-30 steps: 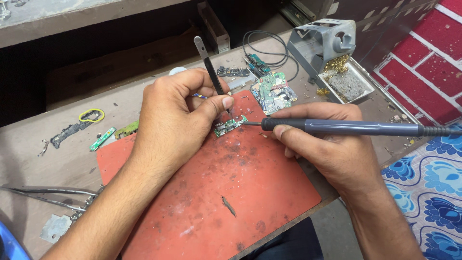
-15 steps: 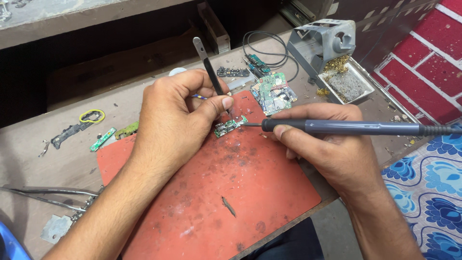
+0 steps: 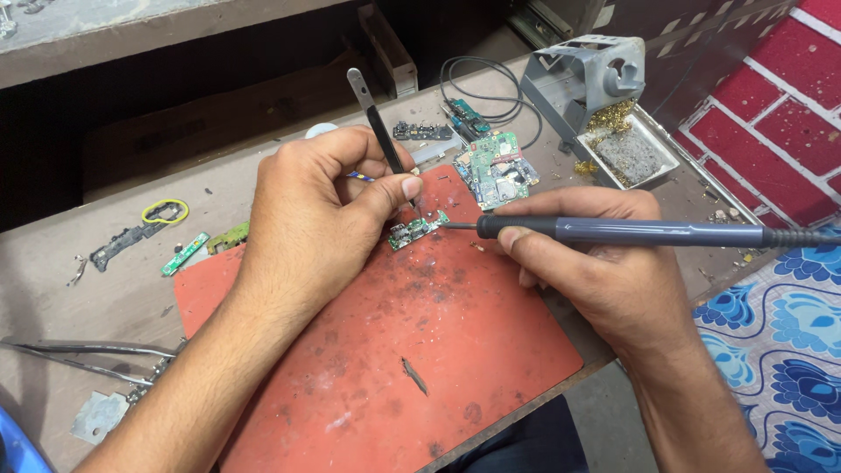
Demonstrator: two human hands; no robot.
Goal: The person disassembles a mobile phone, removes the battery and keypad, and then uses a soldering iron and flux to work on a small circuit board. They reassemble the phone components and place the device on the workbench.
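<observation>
My left hand (image 3: 324, 219) grips black tweezers (image 3: 378, 124), whose tips press down on a small green circuit board (image 3: 417, 229) lying on a red work mat (image 3: 394, 368). My right hand (image 3: 596, 263) holds a grey-blue soldering iron (image 3: 631, 231) like a pen. Its metal tip touches the right end of the small board. The tweezer tips are hidden behind my thumb.
A larger green circuit board (image 3: 496, 168) lies at the mat's far edge, near small connector parts (image 3: 423, 131) and a black cable (image 3: 477, 83). A grey iron stand with brass wool and a tray (image 3: 604, 105) sits at right. Spare tweezers (image 3: 88, 359) and small board strips (image 3: 186, 252) lie left.
</observation>
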